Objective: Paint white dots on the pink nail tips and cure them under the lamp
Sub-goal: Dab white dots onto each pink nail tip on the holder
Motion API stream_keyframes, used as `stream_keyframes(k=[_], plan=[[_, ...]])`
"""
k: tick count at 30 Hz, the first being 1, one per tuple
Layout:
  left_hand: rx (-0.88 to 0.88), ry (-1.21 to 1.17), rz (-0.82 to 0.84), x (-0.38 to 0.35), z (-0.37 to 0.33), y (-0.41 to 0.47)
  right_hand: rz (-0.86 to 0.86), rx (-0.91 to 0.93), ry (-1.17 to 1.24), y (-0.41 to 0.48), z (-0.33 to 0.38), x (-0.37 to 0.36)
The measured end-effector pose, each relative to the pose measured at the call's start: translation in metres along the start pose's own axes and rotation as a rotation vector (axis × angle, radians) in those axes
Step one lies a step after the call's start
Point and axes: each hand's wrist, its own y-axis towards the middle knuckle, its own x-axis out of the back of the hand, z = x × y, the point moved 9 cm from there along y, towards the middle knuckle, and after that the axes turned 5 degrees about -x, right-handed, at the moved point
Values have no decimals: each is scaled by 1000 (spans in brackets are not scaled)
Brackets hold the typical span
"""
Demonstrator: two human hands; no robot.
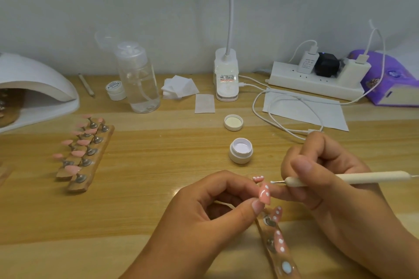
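My left hand [210, 208] pinches a pink nail tip [264, 193] that carries white dots, held just above a clear holder strip [280, 253] with other dotted pink tips. My right hand [326, 179] grips a cream dotting pen [353, 178]; its white-loaded point sits a little to the upper right of the pinched tip. An open jar of white gel [240, 150] stands behind the hands, its lid [233, 122] farther back. At the far left the white curing lamp [34, 88] stands.
Two wooden strips with plain pink tips [84, 154] lie at the left. A clear pump bottle [138, 79], a small closed jar [116, 89], cotton pads [179, 86], a desk lamp base [226, 75], cables, a power strip [317, 79] and a purple tissue pack [390, 79] line the back.
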Motion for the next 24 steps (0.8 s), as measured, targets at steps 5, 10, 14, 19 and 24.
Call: stream_keyframes(k=[5,10,14,19,24], plan=[[8,3,-3,0,1,0,23,21,-73,0,1,-3],[7,9,1,-1,1,-1,43,45,-95,0,2,-5],[6,11,3,-1,0,-1,55,53,-106,1,2,-5],[9,3,0,0,0,-1,66,39,-107,0,0,-5],[12,6,4,-1,1,-1,74,45,-101,1,0,-6]])
